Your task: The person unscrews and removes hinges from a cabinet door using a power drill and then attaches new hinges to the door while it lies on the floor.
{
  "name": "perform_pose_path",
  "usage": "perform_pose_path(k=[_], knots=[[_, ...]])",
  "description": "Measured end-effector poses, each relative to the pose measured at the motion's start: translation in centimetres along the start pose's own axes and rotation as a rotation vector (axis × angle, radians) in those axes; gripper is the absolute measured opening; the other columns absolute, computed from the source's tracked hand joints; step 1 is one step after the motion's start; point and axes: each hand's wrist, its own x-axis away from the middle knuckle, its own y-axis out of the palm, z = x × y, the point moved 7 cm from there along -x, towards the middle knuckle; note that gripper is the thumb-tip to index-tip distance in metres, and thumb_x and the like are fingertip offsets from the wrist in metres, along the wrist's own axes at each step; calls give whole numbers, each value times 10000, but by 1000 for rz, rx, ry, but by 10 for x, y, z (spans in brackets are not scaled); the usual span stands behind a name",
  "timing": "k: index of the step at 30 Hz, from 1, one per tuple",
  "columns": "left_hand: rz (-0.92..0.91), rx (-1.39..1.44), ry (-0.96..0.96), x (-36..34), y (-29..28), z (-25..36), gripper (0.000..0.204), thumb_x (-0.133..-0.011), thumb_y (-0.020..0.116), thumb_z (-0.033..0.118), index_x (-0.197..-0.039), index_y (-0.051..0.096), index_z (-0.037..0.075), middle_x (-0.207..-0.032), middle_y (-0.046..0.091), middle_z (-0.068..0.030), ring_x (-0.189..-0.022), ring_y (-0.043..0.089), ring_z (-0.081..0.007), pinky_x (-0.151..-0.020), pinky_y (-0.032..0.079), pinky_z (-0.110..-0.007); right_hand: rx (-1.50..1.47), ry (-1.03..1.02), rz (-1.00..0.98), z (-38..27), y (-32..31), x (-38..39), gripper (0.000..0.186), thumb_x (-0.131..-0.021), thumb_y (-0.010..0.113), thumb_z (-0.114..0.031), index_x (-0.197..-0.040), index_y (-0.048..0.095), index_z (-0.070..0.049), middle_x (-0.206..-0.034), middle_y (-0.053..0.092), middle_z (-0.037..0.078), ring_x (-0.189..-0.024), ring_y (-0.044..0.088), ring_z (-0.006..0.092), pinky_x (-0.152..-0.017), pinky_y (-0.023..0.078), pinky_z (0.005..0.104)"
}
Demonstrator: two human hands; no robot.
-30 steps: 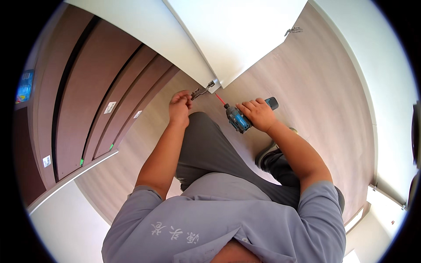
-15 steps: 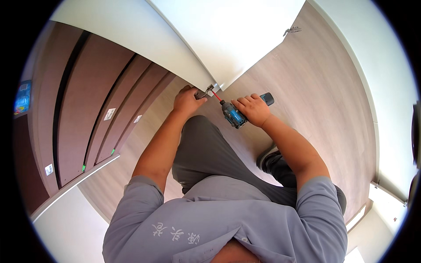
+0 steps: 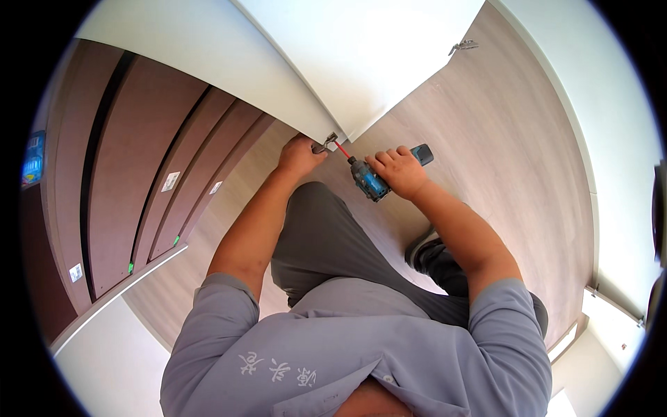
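A: Quick, where's the power driver [image 3: 370,182]?
B: Off the floor, in the right hand [image 3: 397,170]. Fingers wrapped round the grip, battery block [image 3: 422,154] poking out past them. Red bit [image 3: 342,149] points up-left at the metal hinge [image 3: 331,138]; can't tell if the tip touches.
A: Left hand [image 3: 300,156]?
B: Fingers closed on the hinge's loose arm, as far as shows; fingertips partly hidden. Hinge sits at the bottom corner of the white panel [image 3: 299,104].
A: Handling?
B: Driver: likely hefty, rigid, weight split between motor and battery. Best held by the grip, clear of the bit. Hinge: light, stiff steel probably, a bit slick, pivots, so could pinch. Hold it by the outer arm, away from the bit.
A: Fragile?
B: Not the metal, I'd say. Panel's finish could scratch if the bit slips.
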Motion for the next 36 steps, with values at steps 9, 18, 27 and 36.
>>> perform_pose_path(k=[9, 18, 27, 36], knots=[[-31, -21, -29, 1, 0, -2, 474, -815, 801, 335, -1200, 698, 78, -1156, 706, -156, -1101, 666, -340, -959, 541, -441, -24, 15, -10, -1, 11, 7, 480, -901, 604, -155, -1376, 561, -205, -1096, 651, -16, -1017, 645, 174, -899, 442, 349], [126, -114, 37, 16, 4, 0, 347, -786, 844, 365, -896, 705, 67, -949, 717, -113, -907, 692, -323, -790, 560, -443, -21, -208, 6, 15, -61, 45, 481, -890, 599, -142, -1369, 589, -176, -1135, 669, -21, -1026, 651, 158, -913, 456, 334], [-255, -142, 302, 23, 6, 13, 312, -772, 846, 340, -877, 731, 70, -942, 723, -132, -900, 702, -332, -794, 555, -457, 160, -229, -95, 72, -202, 117, 466, -882, 629, -121, -1345, 601, -165, -1130, 669, -8, -1010, 662, 182, -943, 470, 352], [-474, 73, 86, -6, 113, 95, 477, -786, 869, 440, -1041, 729, 61, -913, 739, -154, -867, 716, -296, -775, 553, -415, -184, 310, 216, 148, -142, 172, 555, -766, 741, -136, -1313, 649, -116, -1129, 723, 70, -1035, 685, 274, -920, 498, 405]])
